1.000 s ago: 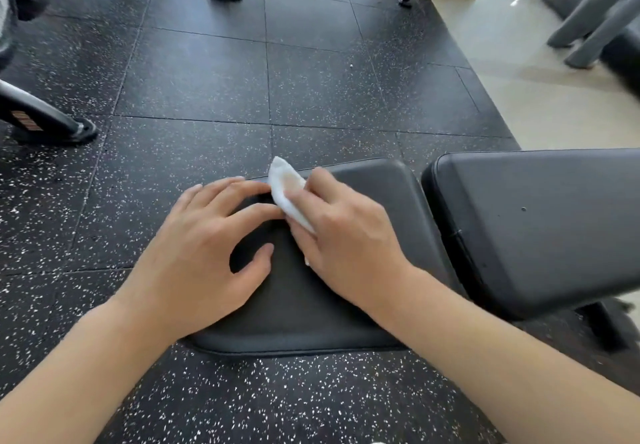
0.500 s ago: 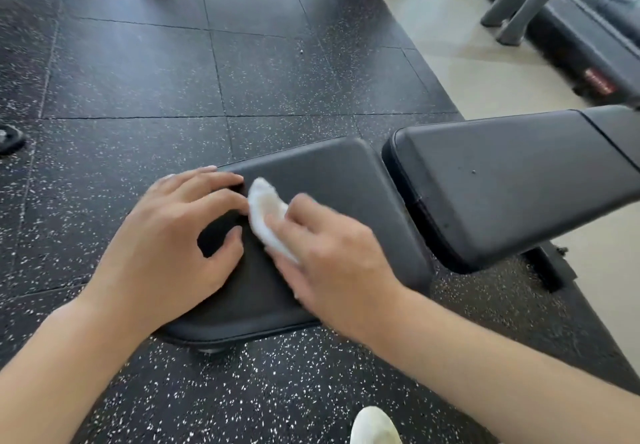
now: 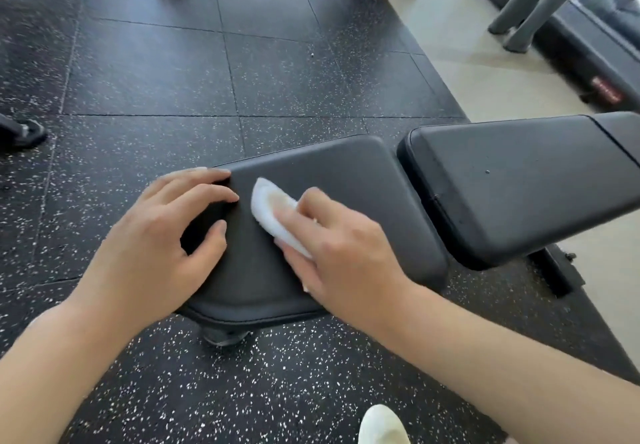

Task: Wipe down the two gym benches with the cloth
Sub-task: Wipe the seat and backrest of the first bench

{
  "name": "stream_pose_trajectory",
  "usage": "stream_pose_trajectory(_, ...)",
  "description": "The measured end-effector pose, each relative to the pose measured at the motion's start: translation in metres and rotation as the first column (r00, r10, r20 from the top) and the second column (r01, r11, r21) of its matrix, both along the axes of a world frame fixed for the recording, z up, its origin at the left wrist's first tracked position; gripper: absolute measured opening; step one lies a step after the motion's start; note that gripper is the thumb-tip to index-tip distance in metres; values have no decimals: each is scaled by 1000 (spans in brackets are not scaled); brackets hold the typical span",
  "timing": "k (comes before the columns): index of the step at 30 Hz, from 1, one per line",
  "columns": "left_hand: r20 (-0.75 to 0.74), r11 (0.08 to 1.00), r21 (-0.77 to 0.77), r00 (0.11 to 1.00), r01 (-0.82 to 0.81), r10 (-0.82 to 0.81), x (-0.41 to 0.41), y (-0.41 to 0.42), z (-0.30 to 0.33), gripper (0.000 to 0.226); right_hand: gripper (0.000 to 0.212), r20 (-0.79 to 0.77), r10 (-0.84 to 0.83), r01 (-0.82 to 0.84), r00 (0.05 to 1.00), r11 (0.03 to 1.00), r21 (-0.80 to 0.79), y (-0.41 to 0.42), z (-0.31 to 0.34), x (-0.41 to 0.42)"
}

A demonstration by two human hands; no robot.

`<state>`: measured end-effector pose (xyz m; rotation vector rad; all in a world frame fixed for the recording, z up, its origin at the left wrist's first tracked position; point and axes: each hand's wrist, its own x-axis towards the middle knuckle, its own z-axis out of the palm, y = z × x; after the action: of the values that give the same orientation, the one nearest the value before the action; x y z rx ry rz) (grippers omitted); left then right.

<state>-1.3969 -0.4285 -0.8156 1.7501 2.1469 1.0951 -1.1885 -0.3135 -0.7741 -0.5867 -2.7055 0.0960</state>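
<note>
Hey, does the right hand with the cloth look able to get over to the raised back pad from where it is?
Probably yes: the right hand and cloth rest on the seat pad; nothing lies between them and the back pad.

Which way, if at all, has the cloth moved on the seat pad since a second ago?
Yes. Against the seat pad, the cloth has slid back from the far edge toward the person; its tip no longer overhangs that edge.

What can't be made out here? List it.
Head view only:
- Most of the cloth: covered by the right hand.
- Seat pad surface under the left hand: hidden.
- Back pad: far end cut off by the right edge.
- Second bench: out of frame.
- Red label text: too small.
</note>
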Motion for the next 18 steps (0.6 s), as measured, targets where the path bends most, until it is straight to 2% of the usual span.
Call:
stream_pose_trajectory(2,76,996,-28,993,-85,86,-8,-8,-3,39,19,14,169,-170,985,985,25,-27,-4,-8)
stream_pose_trajectory(4,100,994,-47,990,-96,100,-12,-14,-5,43,20,11,219,-219,976,975,39,-12,-2,-10)
stream_pose_trajectory(6,86,995,-62,993,-76,82,-13,-18,-7,45,23,-4,87,-86,996,994,61,26,5,-11)
stream_pose_trajectory(9,66,993,-86,994,-80,85,-12,-22,-8,45,30,12,-256,256,967,967,11,91,16,-7)
stream_pose_trajectory(11,67,991,-99,994,-84,91,-10,-25,-7,46,31,17,-316,317,949,948,-19,96,15,-10)
stream_pose_trajectory(14,85,990,-106,991,-92,101,-11,-29,-5,47,35,26,-113,112,993,993,28,45,10,-20)
stream_pose_trajectory(18,120,991,-101,988,-84,96,-13,-31,-6,46,16,45,265,-268,963,959,90,-29,-2,-8)
